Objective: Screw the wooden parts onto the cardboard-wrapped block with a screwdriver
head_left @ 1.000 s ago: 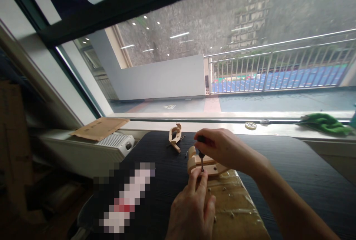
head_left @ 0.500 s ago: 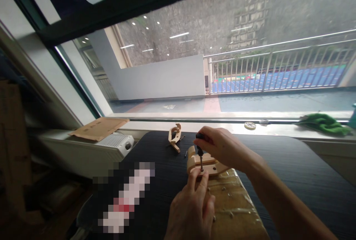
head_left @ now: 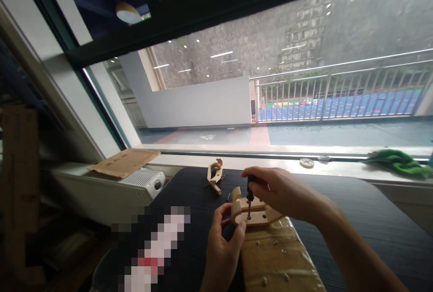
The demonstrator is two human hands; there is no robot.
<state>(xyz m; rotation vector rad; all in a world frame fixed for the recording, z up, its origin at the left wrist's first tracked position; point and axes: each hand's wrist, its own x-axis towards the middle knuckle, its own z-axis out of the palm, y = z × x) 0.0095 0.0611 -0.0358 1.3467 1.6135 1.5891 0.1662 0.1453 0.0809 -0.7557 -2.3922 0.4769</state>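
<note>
Wooden, pale and rounded, the wooden piece (head_left: 252,213) sits near the middle of the black bench (head_left: 372,210), its near edge on a taped packet (head_left: 277,256) at its six o'clock. The right hand (head_left: 280,190) is closed round a screwdriver (head_left: 249,192) standing tip-down in the piece; the left hand (head_left: 221,242) pinches the piece's nine o'clock end. A second wooden part (head_left: 214,174) lies at eleven o'clock. Since the piece straddles the packet's edge, downward pressure may rock it, and the tip might slip towards the left hand's fingers.
</note>
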